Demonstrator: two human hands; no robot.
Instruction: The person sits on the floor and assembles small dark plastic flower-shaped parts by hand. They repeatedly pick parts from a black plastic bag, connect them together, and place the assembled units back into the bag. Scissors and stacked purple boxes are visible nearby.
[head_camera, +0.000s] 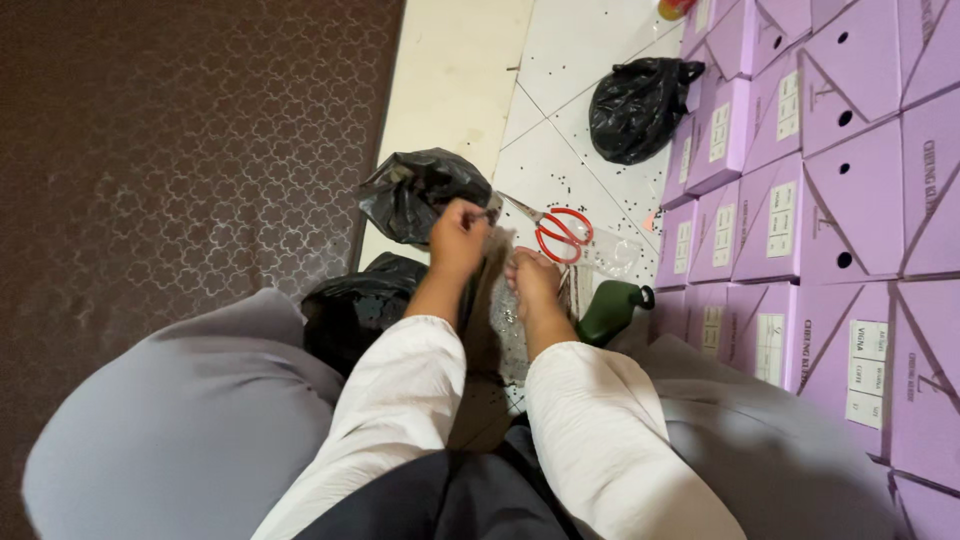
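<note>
Here, a clear plastic bag (503, 320) is held over the tiled floor (590, 40) between the knees, the left hand (458, 238) pinched shut on its upper edge and the right hand (533, 278) closed around its side. Beyond, red-handled scissors (560, 232) and black bags (636, 105) are seen. Small dark beads (560, 180) could be spilled if the grip is loosened.

This is looking like a stockroom or the back of a shop. Identical purple cardboard boxes (800, 200) are standing stacked in rows along the right edge of the white tiled floor (570, 60), while black plastic bags (640, 105) and red-handled scissors (560, 232) are lying on it.
</note>
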